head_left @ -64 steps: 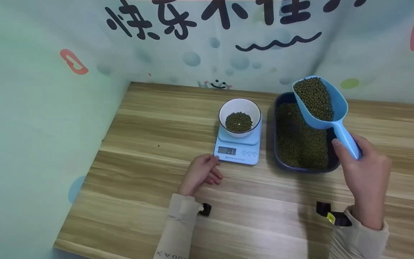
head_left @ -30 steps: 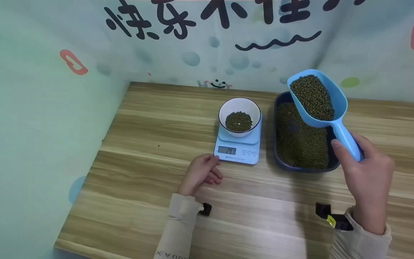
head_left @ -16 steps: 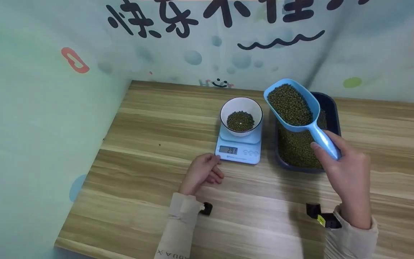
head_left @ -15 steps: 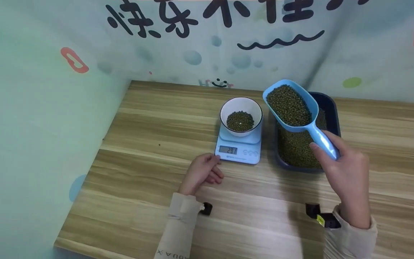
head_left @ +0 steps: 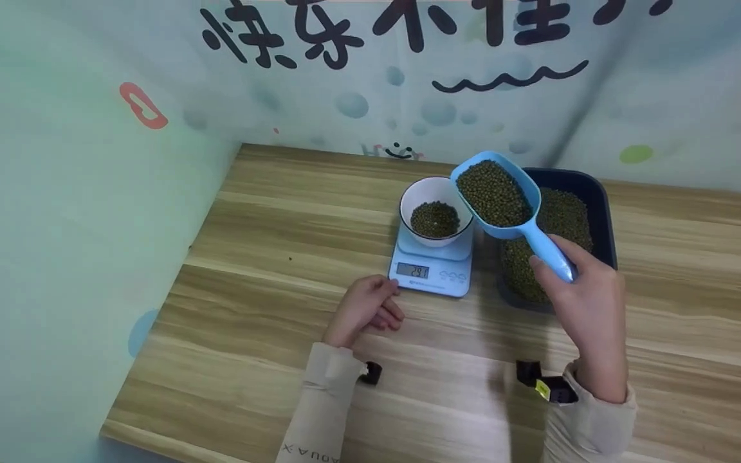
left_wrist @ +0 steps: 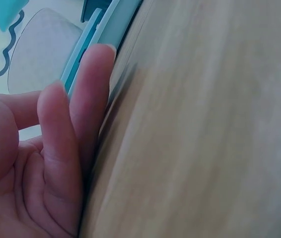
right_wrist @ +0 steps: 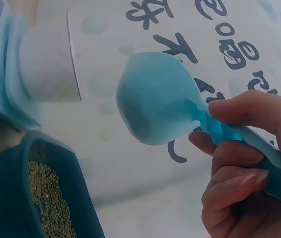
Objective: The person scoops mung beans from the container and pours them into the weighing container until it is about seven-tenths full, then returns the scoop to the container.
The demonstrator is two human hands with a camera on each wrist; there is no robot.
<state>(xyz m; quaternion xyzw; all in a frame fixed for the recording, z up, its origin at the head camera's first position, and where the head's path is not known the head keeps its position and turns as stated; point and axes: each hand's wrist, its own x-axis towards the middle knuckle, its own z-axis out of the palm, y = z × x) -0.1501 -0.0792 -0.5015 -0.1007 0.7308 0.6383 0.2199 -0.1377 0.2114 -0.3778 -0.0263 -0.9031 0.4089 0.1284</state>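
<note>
My right hand (head_left: 586, 305) grips the handle of a light blue scoop (head_left: 531, 218) heaped with small green beans, likely mung beans (head_left: 493, 193). The scoop's front lip overlaps the right rim of a white bowl (head_left: 412, 202) in the head view. In the right wrist view the scoop (right_wrist: 155, 99) hangs apart from the bowl (right_wrist: 48, 59). The bowl holds a small pile of the same beans and stands on a blue kitchen scale (head_left: 431, 283) whose display seems to read 291. My left hand (head_left: 367, 305) rests on the table, fingertips at the scale's front left corner, fingers loosely bent.
A dark blue tub (head_left: 602, 212) of beans stands right of the scale, partly hidden by the scoop and right hand. The wooden table (head_left: 267, 308) meets a printed cloth backdrop (head_left: 345, 109) at the back and left.
My right hand has carried the loaded scoop left from above the tub to the bowl's right rim. The left hand, bowl and scale reading stay as they were.
</note>
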